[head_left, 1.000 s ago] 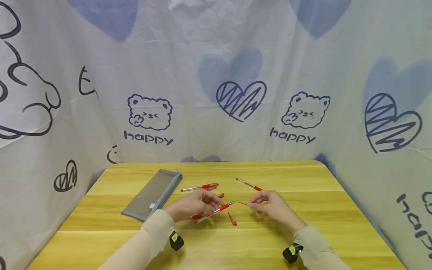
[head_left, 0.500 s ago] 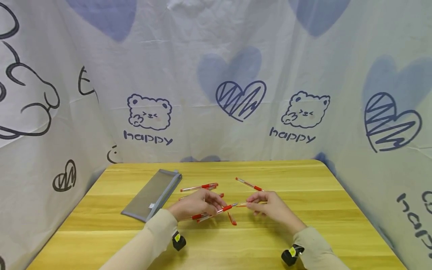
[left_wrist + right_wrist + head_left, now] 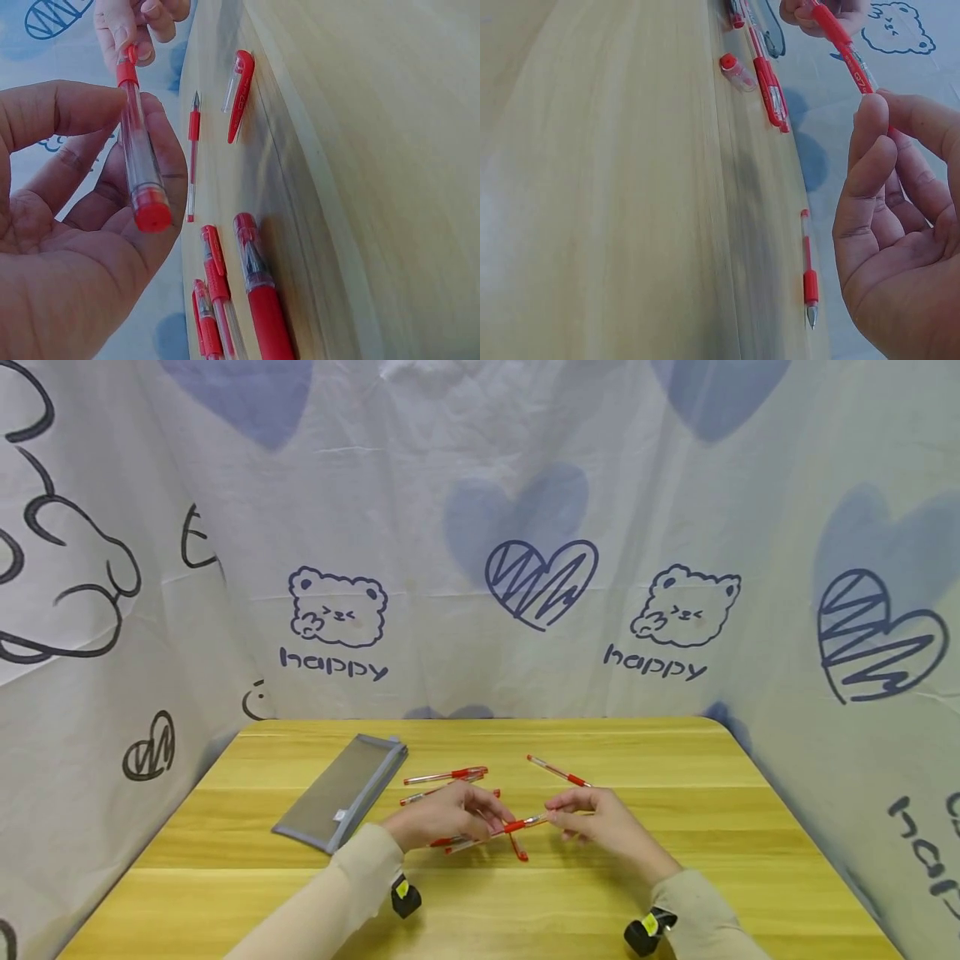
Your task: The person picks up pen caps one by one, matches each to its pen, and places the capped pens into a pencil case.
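Right now, both hands are busy with one red pen (image 3: 135, 142). The left hand (image 3: 453, 814) grips it by the clear body, between the thumb and the fingers. The right hand (image 3: 592, 817) pinches the far end of a clear and red cap (image 3: 859, 69), using its thumb and fingertips. The cap sits around the pen's tip — I can't tell if it is pushed on all the way. Pen and cap make one slanted line from hand to hand, up above the tabletop (image 3: 525, 914).

Below the pen, a loose cap (image 3: 238, 97) lies on the wood, apart from both hands. A pen with a bare tip (image 3: 557, 770) lies past the right hand, its red grip close to the fingers. More capped pens (image 3: 459, 774) lie near the left hand, a few side by side, and the hand hides parts of some.

Off to the left is a flat grey pouch (image 3: 330, 789) with a little white tag (image 3: 340, 815). Both arms have pale sleeves (image 3: 322, 893), and a small black box (image 3: 406, 899) with a yellow patch hangs at each wrist. Behind it all is a pale cloth (image 3: 435, 468) with hearts, bears and the word "happy" — all drawn in blue on the back part.
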A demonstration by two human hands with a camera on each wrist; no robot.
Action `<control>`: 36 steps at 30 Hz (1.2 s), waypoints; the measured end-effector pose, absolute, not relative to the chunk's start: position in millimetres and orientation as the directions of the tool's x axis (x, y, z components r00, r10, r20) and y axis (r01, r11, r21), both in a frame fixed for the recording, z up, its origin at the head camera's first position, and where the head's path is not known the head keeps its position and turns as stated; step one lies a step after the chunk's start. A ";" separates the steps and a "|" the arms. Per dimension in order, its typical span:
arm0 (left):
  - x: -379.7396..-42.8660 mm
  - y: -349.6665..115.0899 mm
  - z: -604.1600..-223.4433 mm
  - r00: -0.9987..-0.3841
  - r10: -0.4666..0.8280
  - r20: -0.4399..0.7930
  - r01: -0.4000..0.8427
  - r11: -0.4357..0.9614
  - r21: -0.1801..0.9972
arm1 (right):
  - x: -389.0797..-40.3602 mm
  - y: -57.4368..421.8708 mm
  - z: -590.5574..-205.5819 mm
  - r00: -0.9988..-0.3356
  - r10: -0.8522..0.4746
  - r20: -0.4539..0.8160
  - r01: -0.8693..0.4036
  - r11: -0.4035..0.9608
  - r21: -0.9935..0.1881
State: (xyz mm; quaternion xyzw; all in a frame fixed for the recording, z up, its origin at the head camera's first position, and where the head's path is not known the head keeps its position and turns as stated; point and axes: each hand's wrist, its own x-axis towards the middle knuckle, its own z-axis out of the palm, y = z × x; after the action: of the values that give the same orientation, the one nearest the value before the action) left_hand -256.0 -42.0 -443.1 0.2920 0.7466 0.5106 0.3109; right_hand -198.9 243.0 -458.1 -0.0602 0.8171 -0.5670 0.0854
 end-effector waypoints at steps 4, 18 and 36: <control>-255.7 -38.9 -444.2 -0.625 0.760 -0.177 0.102 0.304 0.947 | -199.0 242.0 -459.6 -0.977 -0.203 -0.071 0.001 0.325 -0.946; -247.4 -33.4 -446.1 -0.621 0.764 -0.174 0.093 0.292 0.952 | -198.4 238.5 -461.8 -0.981 -0.185 -0.063 0.005 0.298 -0.954; -247.4 -30.6 -450.5 -0.655 0.725 -0.213 0.014 0.293 0.956 | -202.1 231.8 -464.9 -0.981 -0.169 -0.090 0.058 0.183 -0.981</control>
State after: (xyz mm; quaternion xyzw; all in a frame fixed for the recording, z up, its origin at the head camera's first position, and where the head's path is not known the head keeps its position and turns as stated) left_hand -247.4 -30.6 -450.5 0.2521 0.7331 0.5384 0.3303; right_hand -202.1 231.8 -464.9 -0.0363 0.7640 -0.6379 0.0893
